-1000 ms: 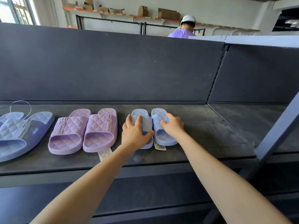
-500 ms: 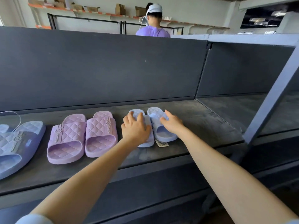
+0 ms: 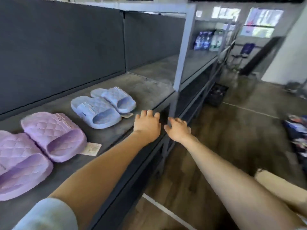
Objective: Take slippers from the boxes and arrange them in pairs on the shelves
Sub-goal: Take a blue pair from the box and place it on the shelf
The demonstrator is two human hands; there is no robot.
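Observation:
A pair of small light-blue quilted slippers (image 3: 103, 106) lies side by side on the dark grey shelf (image 3: 149, 90), a paper tag poking out beneath the right one. To their left sits a pair of lilac quilted slippers (image 3: 41, 143) with a tag too. My left hand (image 3: 147, 124) hovers over the shelf's front edge, right of the blue pair, fingers relaxed and holding nothing. My right hand (image 3: 178, 130) is just off the shelf edge above the floor, fingers spread, empty.
A grey-blue upright post (image 3: 182, 52) divides this shelf bay from the one to the right. Bagged goods (image 3: 206, 41) stand on a farther shelf. A dark crate (image 3: 216, 95) and coloured packages (image 3: 297, 135) sit on the wooden floor (image 3: 232, 138).
Both hands have let go of the blue slippers and pulled back to the right, off the pair. The view has swung right along the aisle.

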